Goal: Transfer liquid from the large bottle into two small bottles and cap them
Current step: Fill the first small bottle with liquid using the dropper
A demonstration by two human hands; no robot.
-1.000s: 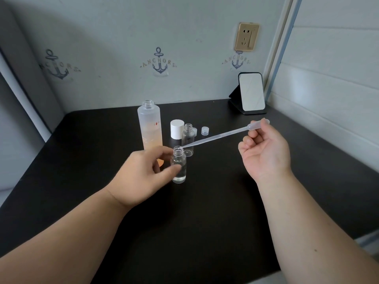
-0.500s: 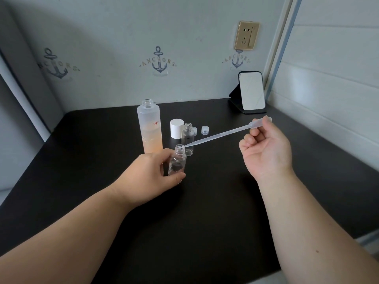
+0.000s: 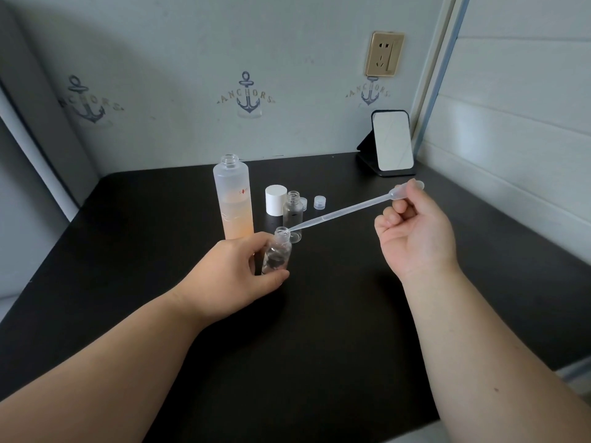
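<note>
Tilting a small bottle [image 3: 277, 255] toward the right, the left hand [image 3: 235, 271] holds it off the black counter [image 3: 319, 346] with thumb and fingers [image 3: 256, 243] curled round its clear body, while the right hand [image 3: 415, 233] pinches the bulb of a long plastic dropper [image 3: 347, 212], its fingers closed on the bulb end. The dropper tip sits at the open mouth of the held bottle; whether it is inside the neck or only touching the rim cannot be told.

At about 11 o'clock from the held bottle stands the large bottle [image 3: 234, 199], uncapped, with peach-tinted liquid in its lower part. A second small bottle [image 3: 293, 215] stands open just behind the held one, at about 1 o'clock, beside a white cap [image 3: 275, 199]; two small clear caps [image 3: 319, 202] lie at its far side, one partly hidden behind it.

The risks from here look plain. A narrow neck and a slanted bottle leave little margin: a hard squeeze could send drops over the rim and onto the counter, and a deeper tilt could spill what the bottle already holds. A slip of the long dropper could knock the open bottle behind it. Neither small bottle is capped yet, so the job appears well short of done.
</note>
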